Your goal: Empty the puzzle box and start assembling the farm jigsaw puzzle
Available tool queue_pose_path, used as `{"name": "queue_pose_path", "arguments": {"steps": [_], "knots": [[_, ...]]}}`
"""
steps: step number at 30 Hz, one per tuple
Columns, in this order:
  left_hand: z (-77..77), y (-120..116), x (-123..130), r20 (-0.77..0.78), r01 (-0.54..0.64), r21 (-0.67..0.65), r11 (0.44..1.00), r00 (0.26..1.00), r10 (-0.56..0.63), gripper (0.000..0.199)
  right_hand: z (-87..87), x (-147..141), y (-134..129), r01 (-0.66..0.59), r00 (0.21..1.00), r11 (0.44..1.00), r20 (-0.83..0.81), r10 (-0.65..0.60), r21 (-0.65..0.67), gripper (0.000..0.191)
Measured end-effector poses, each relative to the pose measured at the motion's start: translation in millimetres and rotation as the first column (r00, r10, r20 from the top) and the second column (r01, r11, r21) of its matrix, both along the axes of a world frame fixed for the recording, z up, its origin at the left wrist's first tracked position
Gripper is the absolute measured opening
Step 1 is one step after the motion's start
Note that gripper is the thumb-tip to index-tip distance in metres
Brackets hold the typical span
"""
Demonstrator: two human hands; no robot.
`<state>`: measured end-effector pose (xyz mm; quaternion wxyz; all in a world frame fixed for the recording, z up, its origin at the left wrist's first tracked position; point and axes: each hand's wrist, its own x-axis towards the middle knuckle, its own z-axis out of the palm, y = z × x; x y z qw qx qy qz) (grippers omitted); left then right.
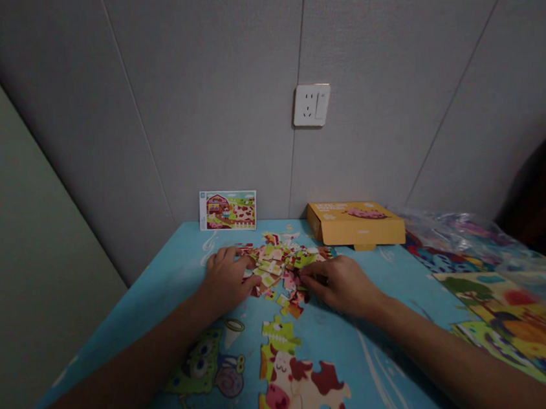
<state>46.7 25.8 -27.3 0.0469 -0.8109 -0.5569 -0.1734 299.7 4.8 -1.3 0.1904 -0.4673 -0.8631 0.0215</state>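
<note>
A loose heap of puzzle pieces [272, 260] lies on the blue table cover, many overlapping. At the heap's left edge rests my left hand [227, 279], its fingers apart and curved around the pieces, gripping none. My right hand [344, 285] reaches in from the right, thumb and fingertips pinched on a puzzle piece at the heap's edge; that piece is mostly hidden. Nearer to me lies a joined puzzle section [306, 386] with a brown-and-white cow, a green fence part above it. Behind the heap, a picture card [229, 210] of a farm leans on the wall.
A yellow puzzle box [360, 226] lies at the back right, its front flap out. Along the right side are picture boards [514, 316] and clear plastic wrapping [456, 231]. The grey wall [223, 105] with a socket [311, 105] closes off the back of the table.
</note>
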Motion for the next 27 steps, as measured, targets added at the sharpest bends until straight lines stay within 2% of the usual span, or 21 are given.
{"name": "queue_pose_path", "arguments": {"steps": [9, 16, 19, 22, 24, 27], "knots": [[-1.0, 2.1, 1.5, 0.045, 0.047, -0.005, 0.999, 0.998, -0.047, 0.012, -0.7, -0.1, 1.4, 0.018, 1.000, 1.000, 0.019, -0.018, -0.006, 0.023], [2.2, 2.9, 2.6, 0.061, 0.053, -0.018, 0.998, 0.997, -0.052, 0.013, -1.6, 0.1, 2.6, 0.036, 0.999, 0.999, 0.038, -0.036, 0.003, 0.023], [1.7, 11.7, -4.4, 0.070, -0.020, 0.024, 1.000, 0.997, 0.018, 0.022, -0.3, 0.3, 1.8, 0.039, 0.998, 0.999, 0.042, -0.039, -0.001, 0.022], [0.2, 25.2, -18.3, 0.064, -0.195, 0.039, 0.980, 0.979, 0.193, 0.028, 0.6, 0.5, 1.2, 0.042, 0.998, 0.999, 0.049, -0.041, -0.009, 0.021], [-1.9, 33.3, -28.0, 0.038, -0.291, -0.020, 0.957, 0.956, 0.292, 0.038, 0.2, 0.4, 1.1, 0.040, 0.998, 0.999, 0.058, -0.039, -0.009, 0.022], [-5.5, 40.6, -36.9, 0.010, -0.321, -0.113, 0.940, 0.946, 0.324, 0.039, -1.2, 0.2, 1.4, 0.034, 0.998, 0.999, 0.054, -0.033, -0.007, 0.022]]}}
